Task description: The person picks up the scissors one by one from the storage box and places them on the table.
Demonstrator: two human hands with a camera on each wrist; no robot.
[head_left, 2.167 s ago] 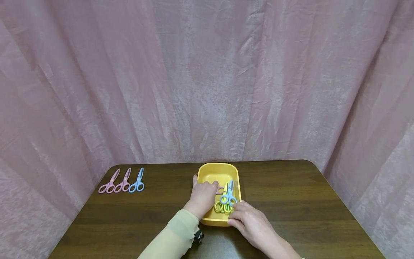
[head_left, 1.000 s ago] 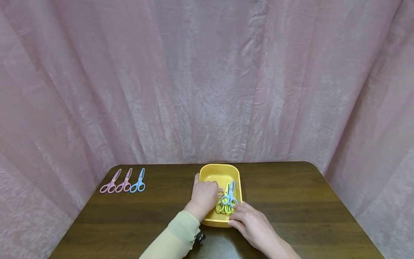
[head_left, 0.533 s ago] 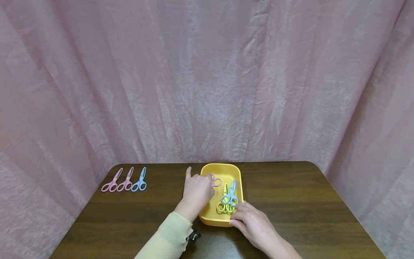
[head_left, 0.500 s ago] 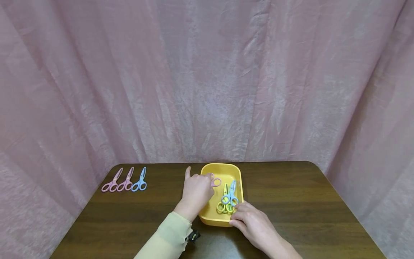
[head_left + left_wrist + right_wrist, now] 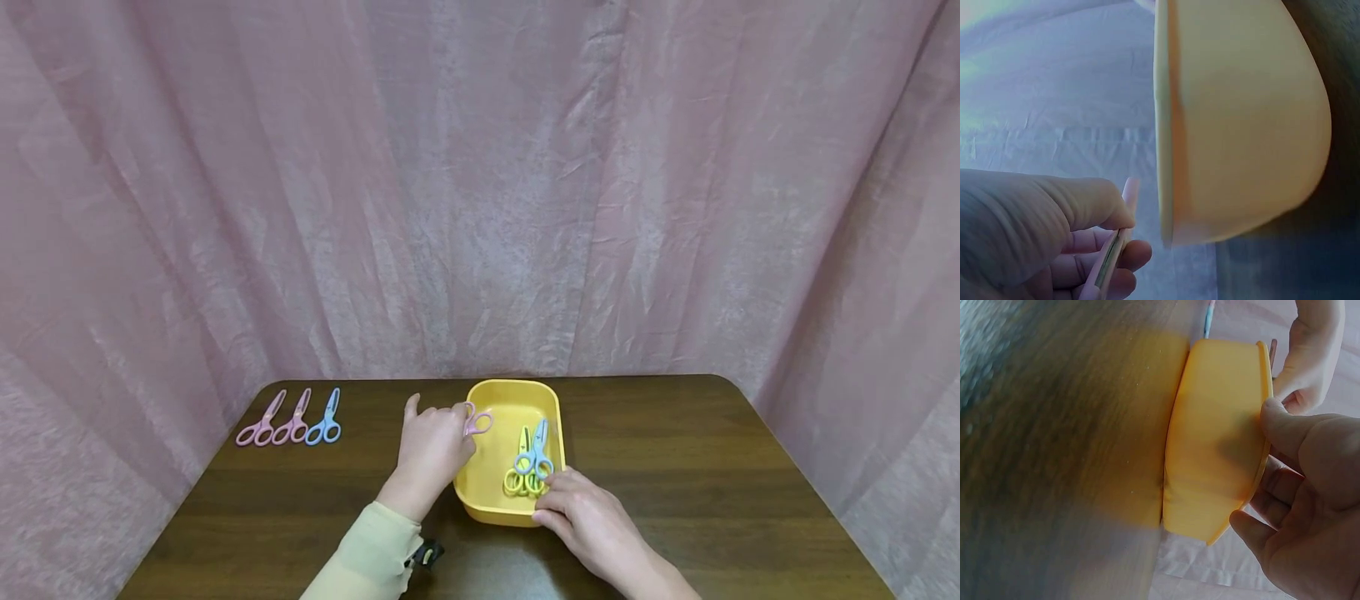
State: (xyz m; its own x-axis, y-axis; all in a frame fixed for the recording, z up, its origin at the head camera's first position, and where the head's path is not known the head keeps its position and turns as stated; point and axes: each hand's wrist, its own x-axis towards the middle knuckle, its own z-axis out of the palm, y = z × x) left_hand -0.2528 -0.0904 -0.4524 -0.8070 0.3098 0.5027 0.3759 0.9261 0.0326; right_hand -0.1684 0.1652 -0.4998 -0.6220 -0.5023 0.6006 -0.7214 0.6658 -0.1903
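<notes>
My left hand (image 5: 431, 454) pinches a pair of pink scissors (image 5: 482, 423) by the left rim of the yellow plastic box (image 5: 504, 515). In the left wrist view the scissors (image 5: 1110, 259) are between thumb and fingers, just outside the box wall (image 5: 1247, 125). My right hand (image 5: 588, 518) grips the box's near right corner. The right wrist view has the right hand (image 5: 1316, 500) with fingertips on the rim. Inside the box, blue scissors (image 5: 540, 446) lie over yellow scissors (image 5: 513, 482); something greenish beneath them is mostly hidden.
At the table's far left, two pink scissors (image 5: 262, 427) (image 5: 294, 425) and blue scissors (image 5: 326, 429) lie side by side, blades pointing away. The brown wooden table (image 5: 697, 475) ends at a pink curtain (image 5: 480, 208) behind it.
My left hand has come up out of the box and moved left, bringing the pink scissors from inside to the left rim. The right hand has stayed at the box corner.
</notes>
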